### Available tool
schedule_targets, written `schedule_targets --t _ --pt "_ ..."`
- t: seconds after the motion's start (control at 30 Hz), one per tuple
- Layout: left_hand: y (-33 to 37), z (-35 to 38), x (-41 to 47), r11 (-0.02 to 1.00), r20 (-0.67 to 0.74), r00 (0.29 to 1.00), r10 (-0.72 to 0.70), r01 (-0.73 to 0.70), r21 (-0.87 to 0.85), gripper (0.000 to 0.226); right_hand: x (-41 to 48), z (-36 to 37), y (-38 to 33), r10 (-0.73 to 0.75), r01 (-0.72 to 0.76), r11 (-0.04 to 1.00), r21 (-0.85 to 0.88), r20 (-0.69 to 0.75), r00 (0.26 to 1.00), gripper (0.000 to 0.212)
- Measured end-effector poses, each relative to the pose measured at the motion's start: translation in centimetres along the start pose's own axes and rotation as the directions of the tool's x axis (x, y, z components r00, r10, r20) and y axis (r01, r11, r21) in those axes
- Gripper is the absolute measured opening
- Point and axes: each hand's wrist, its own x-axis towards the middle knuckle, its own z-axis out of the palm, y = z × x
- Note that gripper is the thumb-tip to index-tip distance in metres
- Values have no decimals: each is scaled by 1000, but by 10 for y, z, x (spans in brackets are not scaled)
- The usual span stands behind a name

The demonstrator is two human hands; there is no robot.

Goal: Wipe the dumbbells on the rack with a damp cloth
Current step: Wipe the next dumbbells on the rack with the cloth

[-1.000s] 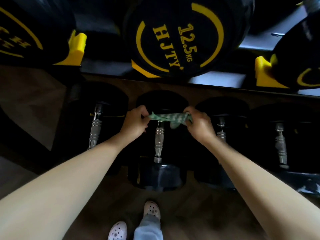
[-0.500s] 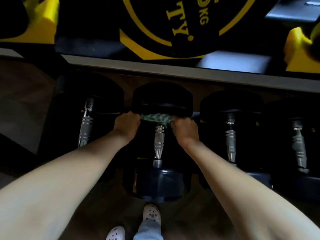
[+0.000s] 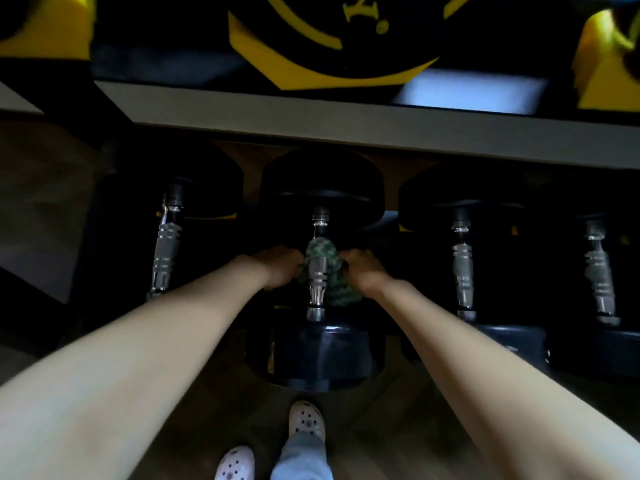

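In the head view, the green patterned cloth (image 3: 337,289) is now wrapped around the back of the metal handle (image 3: 318,275) of the middle dumbbell (image 3: 318,355), on the lowest row under the grey shelf edge (image 3: 346,123). One second ago the cloth was stretched flat between the two hands, above the handle and close to the far weight (image 3: 322,178). Half a second ago it was pressed against that weight. Since then both hands came down and nearer to each other, so the cloth passes behind the bar and the bare bar shows in front of it. The left hand (image 3: 280,268) is closed on the left end of the cloth and touches the bar's side. The right hand (image 3: 363,271) is closed on the right end, where a loose part hangs down. The fingertips are hidden under the hands, so I cannot tell exactly how they pinch. I judge that the wiping of the far weight is finished and the handle is the step now, probably by pulling the two ends in turn. The dumbbells at the left (image 3: 166,251) and at the right (image 3: 462,268) are not touched, so much of the task seems to remain.
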Motion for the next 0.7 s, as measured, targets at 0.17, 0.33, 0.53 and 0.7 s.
schedule_targets --t 0.17,0.33,0.53,0.7 --pt "1 6 -11 998 54 998 11 -15 57 23 -7 3 0 51 -54 998 33 84 995 30" --pt "6 16 -20 1000 118 993 -21 19 17 26 -19 16 3 54 -66 994 84 134 990 25" --pt "16 24 -22 972 179 979 -94 129 -197 22 -29 19 3 19 -41 992 118 183 983 28" --pt "24 19 -24 999 173 984 -32 35 -13 22 -35 10 0 12 -47 989 141 239 971 29"
